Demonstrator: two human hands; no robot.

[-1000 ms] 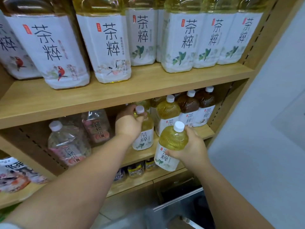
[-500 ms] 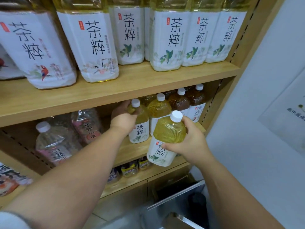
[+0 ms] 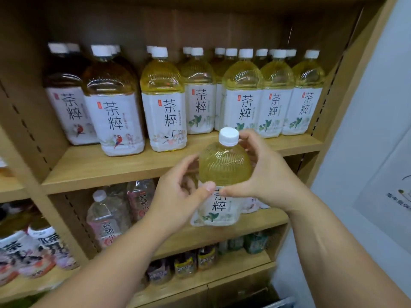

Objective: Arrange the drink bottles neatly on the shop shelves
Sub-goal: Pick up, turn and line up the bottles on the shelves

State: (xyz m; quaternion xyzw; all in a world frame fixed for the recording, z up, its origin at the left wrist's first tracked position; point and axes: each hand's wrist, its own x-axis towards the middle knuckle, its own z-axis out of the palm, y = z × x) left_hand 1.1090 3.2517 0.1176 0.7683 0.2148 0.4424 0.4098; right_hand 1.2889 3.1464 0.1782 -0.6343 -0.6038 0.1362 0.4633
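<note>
A yellow-green tea bottle (image 3: pixel 224 172) with a white cap and white label is held upright in the air in front of the shelves. My left hand (image 3: pixel 180 192) grips its left side, thumb on the label. My right hand (image 3: pixel 264 174) wraps its right side, fingers reaching up near the cap. Behind it, the upper shelf (image 3: pixel 89 167) carries a row of large tea bottles (image 3: pixel 242 94), amber ones at the left and yellow-green ones to the right.
The middle shelf (image 3: pixel 262 218) holds clear pink-labelled bottles (image 3: pixel 106 218) at the left. Small bottles (image 3: pixel 206 257) line the bottom shelf. Another shelf bay with packs (image 3: pixel 26 252) is at far left. A white wall (image 3: pixel 378 130) bounds the right side.
My left hand let go of the bottle on the middle shelf and joined the right on the held bottle. The bottle rose to the upper shelf's edge, and the view tilted up.
</note>
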